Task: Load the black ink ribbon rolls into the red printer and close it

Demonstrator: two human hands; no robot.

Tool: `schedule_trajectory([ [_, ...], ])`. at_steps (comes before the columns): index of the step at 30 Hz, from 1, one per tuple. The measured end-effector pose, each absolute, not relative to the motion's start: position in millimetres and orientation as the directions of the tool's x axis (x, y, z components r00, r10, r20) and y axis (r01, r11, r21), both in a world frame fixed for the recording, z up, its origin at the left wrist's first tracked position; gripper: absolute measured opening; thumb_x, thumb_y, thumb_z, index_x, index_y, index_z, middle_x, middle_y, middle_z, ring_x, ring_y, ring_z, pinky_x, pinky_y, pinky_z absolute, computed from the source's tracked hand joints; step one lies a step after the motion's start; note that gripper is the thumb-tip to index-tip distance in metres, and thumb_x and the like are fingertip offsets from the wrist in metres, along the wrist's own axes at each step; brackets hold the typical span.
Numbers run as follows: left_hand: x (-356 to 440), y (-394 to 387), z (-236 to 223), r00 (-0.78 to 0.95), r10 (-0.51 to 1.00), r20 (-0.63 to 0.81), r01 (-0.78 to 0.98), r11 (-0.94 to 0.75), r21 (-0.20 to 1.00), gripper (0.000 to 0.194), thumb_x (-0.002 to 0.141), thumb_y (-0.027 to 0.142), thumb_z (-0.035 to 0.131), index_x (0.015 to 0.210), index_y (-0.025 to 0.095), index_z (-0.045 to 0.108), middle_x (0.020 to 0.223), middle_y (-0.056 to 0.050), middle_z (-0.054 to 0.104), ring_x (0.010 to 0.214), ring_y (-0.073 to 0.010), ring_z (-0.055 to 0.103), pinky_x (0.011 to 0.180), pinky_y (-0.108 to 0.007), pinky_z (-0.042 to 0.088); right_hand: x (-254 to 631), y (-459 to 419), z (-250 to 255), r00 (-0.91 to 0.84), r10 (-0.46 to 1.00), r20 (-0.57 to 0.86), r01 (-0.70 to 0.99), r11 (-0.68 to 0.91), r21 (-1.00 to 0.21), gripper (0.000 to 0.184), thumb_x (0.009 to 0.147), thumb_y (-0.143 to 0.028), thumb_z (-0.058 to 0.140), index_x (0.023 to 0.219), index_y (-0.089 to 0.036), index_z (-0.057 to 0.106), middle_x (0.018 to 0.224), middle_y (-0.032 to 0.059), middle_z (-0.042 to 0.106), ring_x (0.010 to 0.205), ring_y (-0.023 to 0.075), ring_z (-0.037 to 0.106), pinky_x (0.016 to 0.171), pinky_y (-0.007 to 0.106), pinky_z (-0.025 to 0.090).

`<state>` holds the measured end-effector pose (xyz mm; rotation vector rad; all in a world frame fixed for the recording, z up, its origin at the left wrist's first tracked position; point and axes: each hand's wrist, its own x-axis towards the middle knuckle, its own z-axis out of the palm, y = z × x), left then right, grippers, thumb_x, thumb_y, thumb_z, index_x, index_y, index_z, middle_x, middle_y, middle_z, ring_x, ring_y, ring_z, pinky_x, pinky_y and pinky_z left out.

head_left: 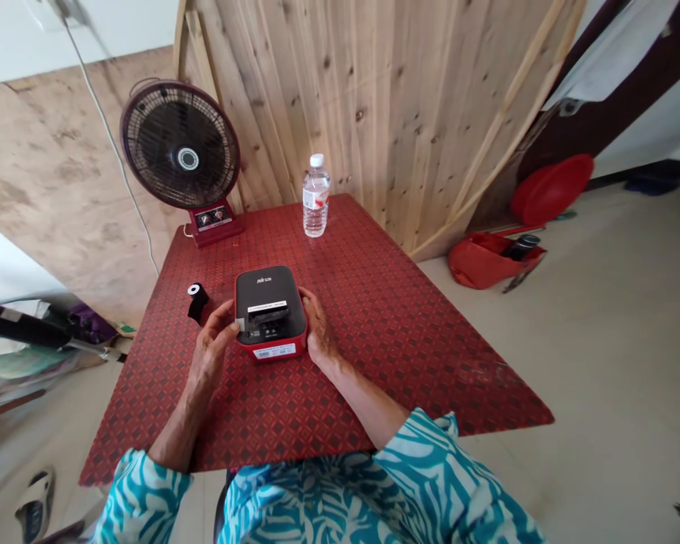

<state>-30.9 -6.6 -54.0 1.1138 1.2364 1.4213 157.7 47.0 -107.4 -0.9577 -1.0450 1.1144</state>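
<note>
A small boxy device [270, 291] with a black top and red sides lies on the table in front of me. It has a dark slot, a white strip label and a sticker on its near side. My left hand [212, 340] grips its left near corner, the thumb at a small pale tab [240, 325]. Along the right side my right hand [319, 329] holds it, fingers pressed to the edge. Left of the device, apart from my left hand, is a small black roll [197, 302] with a white core, its loose end hanging down.
The table [374, 325] has a red patterned cover. A dark red fan [184, 151] stands at the back left and a clear water bottle [316, 198] at the back. Wooden panels [374, 98] rise behind. On the floor at right lie a red bag [481, 261] and a red basin [552, 189].
</note>
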Motion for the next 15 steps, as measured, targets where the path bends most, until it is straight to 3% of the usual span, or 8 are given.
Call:
schedule_trajectory([
  [6, -28, 1, -45, -0.154, 0.987, -0.045, -0.232, 0.008, 0.973, 0.050, 0.065, 0.032, 0.079, 0.111, 0.020, 0.067, 0.105, -0.005, 0.072, 0.085, -0.0199, 0.068, 0.073, -0.028, 0.052, 158, 49, -109, 0.102, 0.986, 0.131, -0.259, 0.153, -0.954, 0.038, 0.090, -0.047, 0.047, 0.118, -0.026, 0.062, 0.124, 0.0041, 0.065, 0.121, 0.0230, 0.056, 0.103, 0.041, 0.043],
  [15, -33, 6, -44, -0.087, 0.989, -0.122, -0.307, 0.090, 0.947, 0.051, 0.060, 0.024, 0.079, 0.109, 0.021, 0.068, 0.102, -0.004, 0.072, 0.083, -0.0188, 0.067, 0.071, -0.028, 0.052, 158, 47, -108, 0.119, 0.985, 0.127, -0.253, 0.154, -0.955, 0.035, 0.090, -0.045, 0.048, 0.116, -0.027, 0.063, 0.122, 0.0033, 0.067, 0.119, 0.0234, 0.056, 0.102, 0.041, 0.044],
])
